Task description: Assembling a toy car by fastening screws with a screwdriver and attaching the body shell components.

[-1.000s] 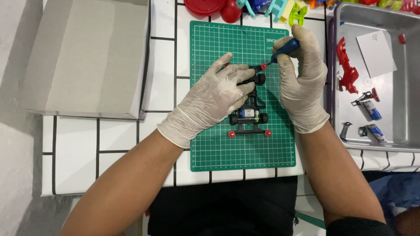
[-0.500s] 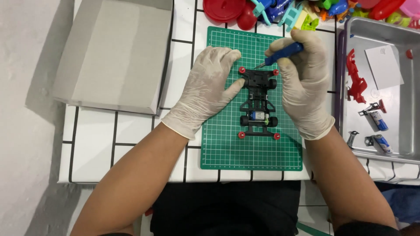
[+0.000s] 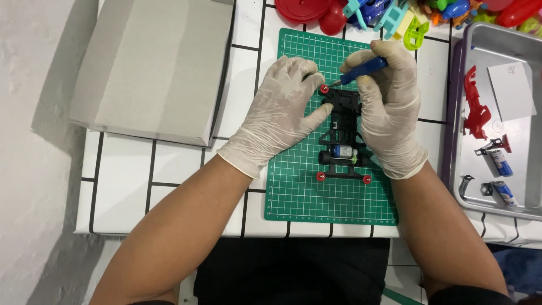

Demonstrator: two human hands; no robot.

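A small black toy car chassis (image 3: 342, 141) with red rollers lies on the green cutting mat (image 3: 316, 192). My left hand (image 3: 279, 116), in a white glove, presses on the chassis's front left side with thumb and fingers. In my gloved right hand (image 3: 389, 107) is a blue-handled screwdriver (image 3: 364, 70), its tip pointing at the front left red roller (image 3: 324, 89). The right hand covers the chassis's right side.
A grey cardboard box (image 3: 152, 68) lies at the left on the white tiled table. A metal tray (image 3: 528, 206) at the right holds a red plastic part (image 3: 475, 110), a white card and small batteries. Colourful plastic toys (image 3: 395, 14) lie along the far edge.
The view has shifted, so the mat sits lower in frame. Both hands stay on the chassis; the screwdriver tip has swung from the right front corner toward the front left roller.
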